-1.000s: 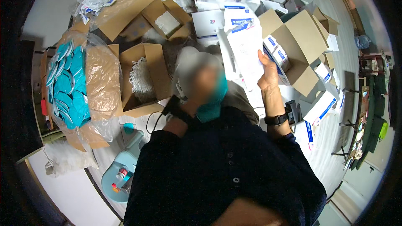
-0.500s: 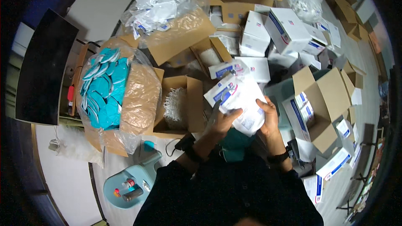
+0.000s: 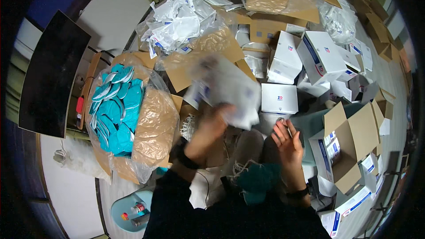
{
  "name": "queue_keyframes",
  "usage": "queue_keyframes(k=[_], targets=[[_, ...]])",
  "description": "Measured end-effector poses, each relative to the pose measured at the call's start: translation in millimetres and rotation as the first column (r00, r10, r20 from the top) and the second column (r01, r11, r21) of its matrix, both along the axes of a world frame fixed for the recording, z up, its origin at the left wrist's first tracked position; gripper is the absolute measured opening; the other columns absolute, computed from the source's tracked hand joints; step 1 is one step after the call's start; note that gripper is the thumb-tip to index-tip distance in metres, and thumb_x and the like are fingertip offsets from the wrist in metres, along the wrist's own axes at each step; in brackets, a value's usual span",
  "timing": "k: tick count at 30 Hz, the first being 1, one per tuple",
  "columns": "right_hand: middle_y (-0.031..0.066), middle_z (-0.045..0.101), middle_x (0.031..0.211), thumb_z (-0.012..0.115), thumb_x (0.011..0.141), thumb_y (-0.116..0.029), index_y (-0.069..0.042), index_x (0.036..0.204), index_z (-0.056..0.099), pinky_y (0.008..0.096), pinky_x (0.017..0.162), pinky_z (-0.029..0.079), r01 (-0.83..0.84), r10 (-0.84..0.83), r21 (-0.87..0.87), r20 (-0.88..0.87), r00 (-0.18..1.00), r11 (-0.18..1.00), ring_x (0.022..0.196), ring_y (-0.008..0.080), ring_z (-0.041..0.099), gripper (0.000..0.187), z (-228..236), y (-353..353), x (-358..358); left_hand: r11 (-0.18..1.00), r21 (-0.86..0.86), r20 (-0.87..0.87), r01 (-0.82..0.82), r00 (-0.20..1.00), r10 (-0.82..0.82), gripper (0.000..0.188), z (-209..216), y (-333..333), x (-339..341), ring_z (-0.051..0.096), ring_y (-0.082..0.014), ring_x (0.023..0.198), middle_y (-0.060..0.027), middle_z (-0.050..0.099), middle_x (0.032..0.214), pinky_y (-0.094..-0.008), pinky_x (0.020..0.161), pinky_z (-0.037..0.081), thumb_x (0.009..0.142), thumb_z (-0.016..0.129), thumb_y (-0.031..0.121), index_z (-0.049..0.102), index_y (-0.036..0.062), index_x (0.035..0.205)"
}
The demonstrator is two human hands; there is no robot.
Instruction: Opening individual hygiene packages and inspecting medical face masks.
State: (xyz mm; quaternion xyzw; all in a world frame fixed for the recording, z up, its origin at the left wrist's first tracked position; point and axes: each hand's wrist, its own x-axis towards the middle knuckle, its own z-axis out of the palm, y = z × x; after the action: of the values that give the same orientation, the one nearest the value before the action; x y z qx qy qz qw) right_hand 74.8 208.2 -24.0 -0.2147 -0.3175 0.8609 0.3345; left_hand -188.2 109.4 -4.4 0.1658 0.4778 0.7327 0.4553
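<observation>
A bunch of white printed packets (image 3: 237, 93), smeared by motion, is in my left hand (image 3: 208, 128), which is blurred but closed on their near edge. The packets hang over the cartons in the middle. My right hand (image 3: 287, 144) is apart from them, palm up, fingers loosely bent and separated, with nothing plainly in it. It is just in front of a closed white box (image 3: 279, 98). On my lap lie teal cup-shaped masks (image 3: 256, 179) with white cords.
At left, a plastic-lined carton (image 3: 155, 124) holds many teal cup-shaped pieces (image 3: 115, 110). Beyond it lies a heap of white packets (image 3: 183, 22). White boxes (image 3: 321, 57) pile up at back right, near an open carton (image 3: 354, 137). A blue stool (image 3: 119, 214) bears bottles.
My left hand has swung left and away with the packets. The right hand has let go of them and stays at the right. The view has shifted slightly.
</observation>
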Motion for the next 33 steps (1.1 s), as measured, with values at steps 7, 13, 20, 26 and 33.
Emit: queue_keyframes(k=[7,13,20,26,33], targets=[[0.0185,0.057,0.121,0.052,0.096,-0.033,0.001,0.138,0.036,0.0397,0.094,0.045,-0.031,0.056,-0.133,0.185,0.981,0.991,0.104,0.0260,0.059,0.056,-33.5,-14.9,47.9,0.892,-0.123,0.365,-0.436,0.816,0.449,0.067,132.0,93.4,-259.3,0.059,-0.0378,0.101,-0.0242,0.050,0.124,-0.0449,0.085,0.055,0.081,0.074,0.027,0.038,-0.0032,0.129],[0.0179,0.064,0.106,0.052,0.097,-0.018,0.005,0.121,0.053,0.0335,0.085,0.049,0.009,0.023,-0.091,0.348,0.937,0.996,0.090,0.0229,0.062,0.034,-18.6,-31.1,72.4,0.942,-0.249,-0.027,-0.225,0.974,0.225,0.040,10.7,89.2,-238.6,0.064,-0.0232,0.079,-0.0146,0.064,0.094,-0.0364,0.075,0.055,0.087,0.066,0.028,0.056,-0.0005,0.114],[0.0111,0.067,0.091,0.055,0.093,-0.014,0.000,0.106,0.061,0.0280,0.071,0.050,0.097,-0.089,0.026,0.676,0.732,0.995,0.078,0.0165,0.064,0.021,-32.1,-22.8,113.8,0.823,-0.488,-0.312,0.290,0.823,-0.475,0.025,-55.5,22.6,-4.9,0.066,-0.0159,0.087,-0.0096,0.068,0.097,-0.0275,0.075,0.052,0.091,0.061,0.021,0.064,0.0026,0.108],[0.0111,0.067,0.084,0.057,0.092,-0.010,0.002,0.101,0.060,0.0286,0.067,0.051,-0.016,-0.006,0.028,0.659,0.752,0.999,0.072,0.0155,0.064,0.015,-30.1,-44.3,134.1,0.836,-0.453,-0.658,0.308,0.517,-0.547,0.020,-54.5,-50.9,91.9,0.066,-0.0175,0.085,-0.0089,0.068,0.093,-0.0293,0.077,0.052,0.087,0.066,0.016,0.066,0.0046,0.104],[0.0094,0.068,0.089,0.066,0.086,-0.007,0.001,0.097,0.064,0.0262,0.077,0.048,-0.241,0.007,0.208,0.743,0.670,0.948,0.083,0.0145,0.062,0.014,-40.3,-90.3,134.2,0.939,-0.286,-0.913,0.191,0.241,-0.328,0.024,-43.7,-81.0,158.8,0.066,-0.0268,0.091,-0.0113,0.067,0.095,-0.0356,0.079,0.053,0.082,0.069,0.016,0.065,0.0055,0.104]])
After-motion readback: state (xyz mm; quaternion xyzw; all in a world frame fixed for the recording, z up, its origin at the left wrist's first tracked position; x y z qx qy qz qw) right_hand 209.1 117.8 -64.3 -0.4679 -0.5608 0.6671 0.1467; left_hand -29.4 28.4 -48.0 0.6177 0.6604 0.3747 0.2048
